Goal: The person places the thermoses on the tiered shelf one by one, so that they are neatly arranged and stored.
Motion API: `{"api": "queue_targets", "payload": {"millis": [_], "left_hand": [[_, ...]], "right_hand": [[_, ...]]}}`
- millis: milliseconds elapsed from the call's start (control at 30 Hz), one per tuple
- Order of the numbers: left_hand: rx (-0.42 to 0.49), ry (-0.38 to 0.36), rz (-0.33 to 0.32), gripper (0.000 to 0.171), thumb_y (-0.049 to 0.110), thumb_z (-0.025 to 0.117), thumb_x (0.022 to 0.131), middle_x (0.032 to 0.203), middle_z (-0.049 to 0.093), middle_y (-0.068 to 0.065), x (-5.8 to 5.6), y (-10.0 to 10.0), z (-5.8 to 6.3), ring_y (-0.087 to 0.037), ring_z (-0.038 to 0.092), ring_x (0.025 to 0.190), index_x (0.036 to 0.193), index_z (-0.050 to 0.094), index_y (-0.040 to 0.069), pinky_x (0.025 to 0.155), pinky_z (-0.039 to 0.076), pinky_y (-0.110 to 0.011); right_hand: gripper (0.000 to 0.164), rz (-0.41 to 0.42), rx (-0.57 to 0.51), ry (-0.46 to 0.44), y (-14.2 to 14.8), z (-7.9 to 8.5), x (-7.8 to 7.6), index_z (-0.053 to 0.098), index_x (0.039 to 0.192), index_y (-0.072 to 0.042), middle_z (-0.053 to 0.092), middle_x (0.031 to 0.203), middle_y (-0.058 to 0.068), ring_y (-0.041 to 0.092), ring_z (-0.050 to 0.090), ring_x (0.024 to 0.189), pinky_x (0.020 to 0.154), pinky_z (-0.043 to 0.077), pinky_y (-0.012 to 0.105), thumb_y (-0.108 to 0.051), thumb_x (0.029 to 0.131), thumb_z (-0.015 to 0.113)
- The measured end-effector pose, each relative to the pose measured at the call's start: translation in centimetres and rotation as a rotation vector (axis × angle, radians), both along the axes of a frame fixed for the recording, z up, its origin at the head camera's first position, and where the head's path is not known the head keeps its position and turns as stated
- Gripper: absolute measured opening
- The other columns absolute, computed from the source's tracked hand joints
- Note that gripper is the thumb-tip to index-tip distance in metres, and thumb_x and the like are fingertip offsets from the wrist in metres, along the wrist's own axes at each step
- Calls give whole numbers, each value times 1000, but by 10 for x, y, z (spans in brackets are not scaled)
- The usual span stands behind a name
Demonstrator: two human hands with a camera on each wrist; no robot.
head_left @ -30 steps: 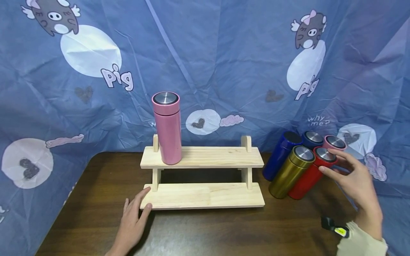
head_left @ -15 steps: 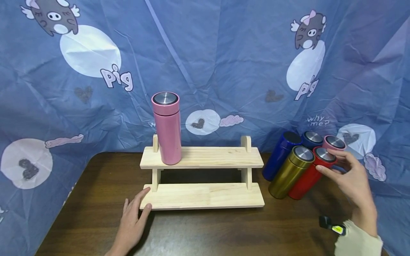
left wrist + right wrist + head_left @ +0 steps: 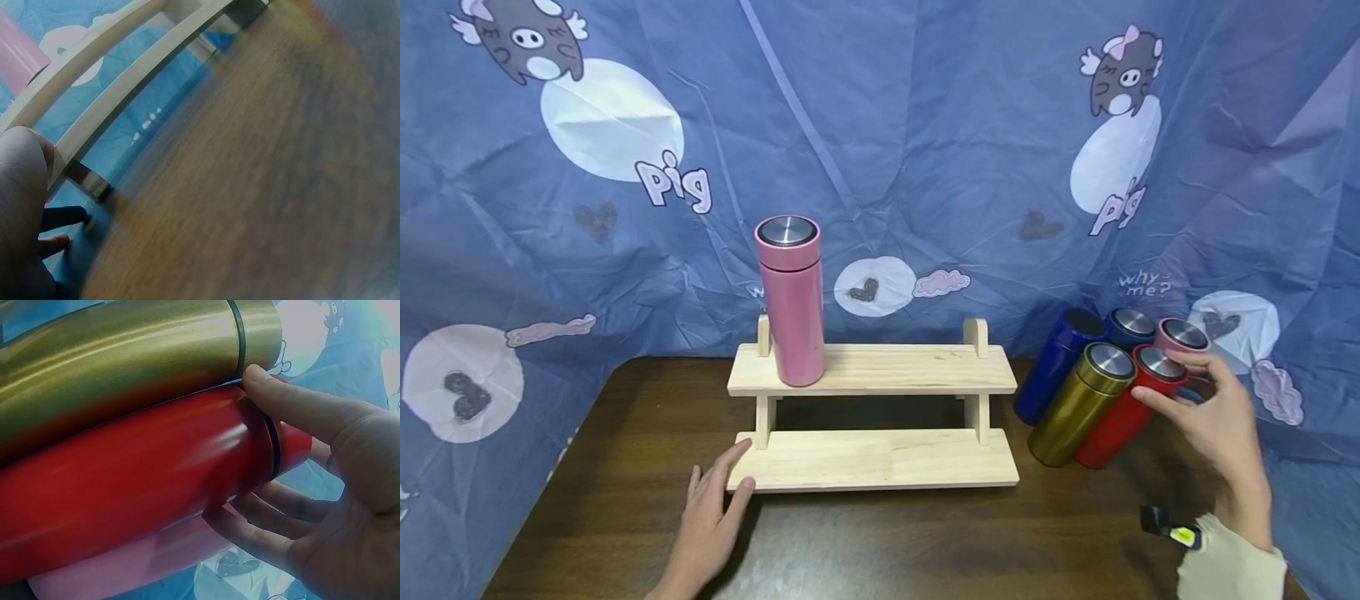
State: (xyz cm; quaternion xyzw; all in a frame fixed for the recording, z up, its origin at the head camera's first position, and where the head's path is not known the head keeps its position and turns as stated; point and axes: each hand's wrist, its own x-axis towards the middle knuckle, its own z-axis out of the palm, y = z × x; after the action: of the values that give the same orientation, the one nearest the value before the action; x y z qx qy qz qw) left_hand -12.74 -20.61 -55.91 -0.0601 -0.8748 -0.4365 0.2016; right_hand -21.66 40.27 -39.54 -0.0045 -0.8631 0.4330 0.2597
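My left hand (image 3: 706, 521) touches the left end of the lower board of a two-tier wooden rack (image 3: 880, 460). Its index finger lies at the board's end and its thumb at the front edge, both fairly straight. At the right, my right hand (image 3: 1213, 417) holds the upper part of a red thermos (image 3: 144, 475), which still stands among the others. The thumb lies at its lid seam beside a gold thermos (image 3: 125, 369); the other fingers bend around the opposite side, near a pink thermos (image 3: 134, 565). Another pink thermos (image 3: 793, 308) stands upright on the rack's top board, at the left.
Two blue thermoses, one brighter (image 3: 1060, 362) and one darker (image 3: 1129, 327), stand behind the gold and red ones. The rack and thermoses share a dark wooden table (image 3: 880, 550). A blue printed cloth (image 3: 880, 125) hangs close behind.
My right wrist has shifted left, and its thumb has slid leftward across the red thermos to its left side. The left hand, rack and thermoses have stayed put.
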Motion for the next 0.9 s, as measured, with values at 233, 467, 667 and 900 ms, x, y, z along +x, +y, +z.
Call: {"api": "queue_targets", "payload": {"millis": [233,467,667,900], "left_hand": [[1,-1,0,49,18,63,111,159,58,-28,0,0,0,-55,51,147,159,55,8,126,13,-83],[1,-9,3,49,19,63,112,159,58,-27,0,1,1,-54,51,148,158,55,8,126,14,-84],[5,-23,0,48,20,62,112,160,58,-27,0,1,3,-54,50,148,159,55,8,125,13,-84],[5,-10,0,49,19,63,112,160,58,-28,0,1,2,-55,50,148,159,55,8,125,14,-84]], "right_hand": [[66,-27,0,7,-2,-2,-2,67,139,-1,63,114,-31,-13,64,97,83,52,2,5,80,95],[67,-55,-11,3,-5,0,-2,69,140,-2,64,114,-30,-14,64,96,83,52,1,3,79,97],[64,-63,-29,-5,-6,1,0,72,137,-7,66,112,-29,-12,65,97,83,51,2,0,79,98],[63,-59,-36,-3,-4,2,1,74,137,-9,68,112,-29,-10,65,98,83,52,3,-1,80,98]]}}
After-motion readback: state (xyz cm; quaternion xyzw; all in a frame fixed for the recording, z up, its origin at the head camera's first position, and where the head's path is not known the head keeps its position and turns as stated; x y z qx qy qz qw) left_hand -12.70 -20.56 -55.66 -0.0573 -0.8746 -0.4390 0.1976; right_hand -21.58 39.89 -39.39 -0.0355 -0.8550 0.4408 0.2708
